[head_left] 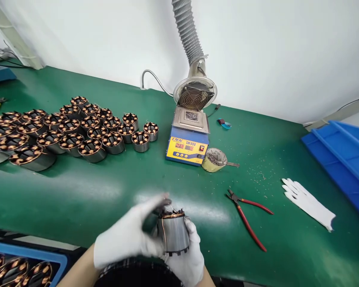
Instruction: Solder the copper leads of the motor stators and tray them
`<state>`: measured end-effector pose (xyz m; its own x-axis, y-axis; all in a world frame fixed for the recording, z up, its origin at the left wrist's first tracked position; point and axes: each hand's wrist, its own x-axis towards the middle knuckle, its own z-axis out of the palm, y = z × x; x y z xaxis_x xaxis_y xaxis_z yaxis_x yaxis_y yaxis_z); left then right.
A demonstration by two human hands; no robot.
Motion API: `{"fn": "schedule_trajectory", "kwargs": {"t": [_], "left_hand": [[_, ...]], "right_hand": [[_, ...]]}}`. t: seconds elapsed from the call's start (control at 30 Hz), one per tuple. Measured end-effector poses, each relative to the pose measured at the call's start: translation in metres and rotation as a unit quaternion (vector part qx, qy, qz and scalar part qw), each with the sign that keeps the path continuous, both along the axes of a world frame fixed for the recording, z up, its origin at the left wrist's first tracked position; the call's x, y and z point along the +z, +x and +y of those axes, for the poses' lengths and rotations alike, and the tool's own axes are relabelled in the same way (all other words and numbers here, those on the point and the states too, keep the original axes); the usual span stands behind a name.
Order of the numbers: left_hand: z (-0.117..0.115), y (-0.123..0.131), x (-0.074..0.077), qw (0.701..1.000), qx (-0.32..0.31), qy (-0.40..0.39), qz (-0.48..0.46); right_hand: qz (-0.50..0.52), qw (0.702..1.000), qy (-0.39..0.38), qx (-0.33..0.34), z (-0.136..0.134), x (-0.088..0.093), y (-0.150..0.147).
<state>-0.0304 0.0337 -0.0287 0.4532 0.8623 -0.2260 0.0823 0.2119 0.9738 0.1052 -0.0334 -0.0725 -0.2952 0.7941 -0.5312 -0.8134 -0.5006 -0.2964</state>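
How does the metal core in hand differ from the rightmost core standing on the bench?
The held core sits in the gloved right hand; the rightmost core stands on the green bench. The held core shows mostly its side; the rightmost core plainly shows copper coils on top. Both are grey-sided cylinders with copper at the top.

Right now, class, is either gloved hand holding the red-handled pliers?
No, the red-handled pliers lie on the green table, while the left hand and right hand are both at the copper-wound cylinder.
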Motion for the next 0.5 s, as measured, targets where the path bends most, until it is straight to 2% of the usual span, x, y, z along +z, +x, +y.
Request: {"fn": "schedule_trajectory", "kwargs": {"t": [0.03,0.07,0.13,0.23,0.33,0.4,0.43,0.5], "left_hand": [[-0.004,0.0,0.0,0.995,-0.073,0.034,0.058],[-0.007,0.001,0.0,0.986,-0.113,0.059,0.107],[-0.011,0.006,0.0,0.977,-0.116,0.076,0.165],[-0.011,0.014,-0.001,0.981,-0.089,0.053,0.166],[-0.007,0.016,0.003,0.978,-0.124,0.08,0.147],[-0.004,0.017,0.008,0.978,-0.143,0.086,0.123],[-0.002,0.018,0.01,0.984,-0.127,0.071,0.102],[0.001,0.02,0.012,0.998,-0.029,0.004,0.05]], "right_hand": [[-0.008,1.0,-0.008,-0.016,0.001,0.001,0.0],[-0.019,0.999,-0.012,-0.03,0.003,0.002,0.001],[-0.021,1.0,-0.014,-0.017,0.005,0.002,0.001],[0.006,1.0,-0.027,0.011,0.006,-0.002,0.004],[-0.034,0.996,-0.048,-0.068,0.004,-0.006,0.005],[-0.034,0.996,-0.041,-0.069,0.003,-0.006,0.004],[-0.016,0.998,-0.03,-0.044,0.002,-0.006,0.003],[0.015,1.0,0.0,0.007,0.002,-0.004,0.0]]}}
